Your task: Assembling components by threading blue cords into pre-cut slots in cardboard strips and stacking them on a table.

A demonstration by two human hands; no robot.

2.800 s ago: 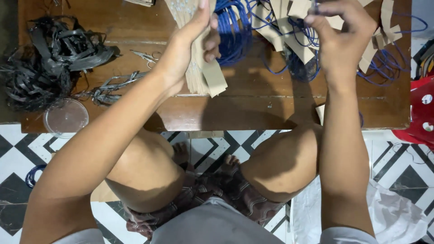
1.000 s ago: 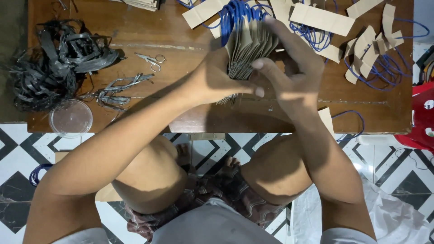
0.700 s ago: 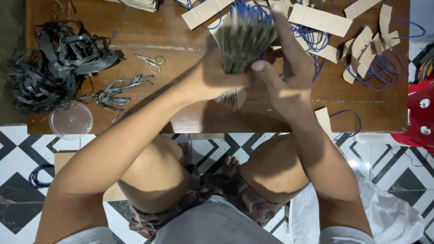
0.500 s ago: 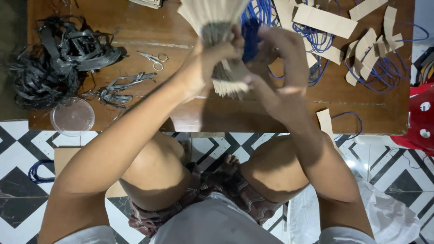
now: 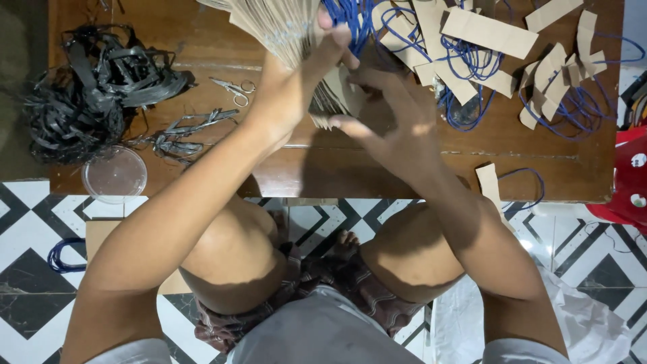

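Looking down from above, the view takes in a brown wooden tabletop (image 5: 202, 50) over a black-and-white patterned tile floor (image 5: 40, 222), with the person's bare knees below the table edge.

On the tabletop's left side lies a large tangled heap of black plastic strapping (image 5: 87, 87). On its right side, loose tan cardboard strips (image 5: 488, 30) lie mixed in with loops of blue cord (image 5: 472, 61). A red plastic object (image 5: 630, 175) sits at the right edge of the view, only partly visible.

Near the middle, the left hand (image 5: 296, 87) has its fingers closed around a thick bundle of thin tan paper strips (image 5: 280, 23), which fans out towards the top edge of the view, above the tabletop. The right hand (image 5: 397, 128) is just beside it, fingers curled against the lower end of the same bundle; whether it is truly gripping cannot be told.

A round clear plastic lid or shallow dish (image 5: 114, 175) rests at the tabletop's front left edge; nothing can be made out inside it. A small pair of metal scissors (image 5: 232, 87) lies between the black heap and the left hand. A single tan strip (image 5: 488, 185) lies at the front right edge, beside a small loop of blue cord.
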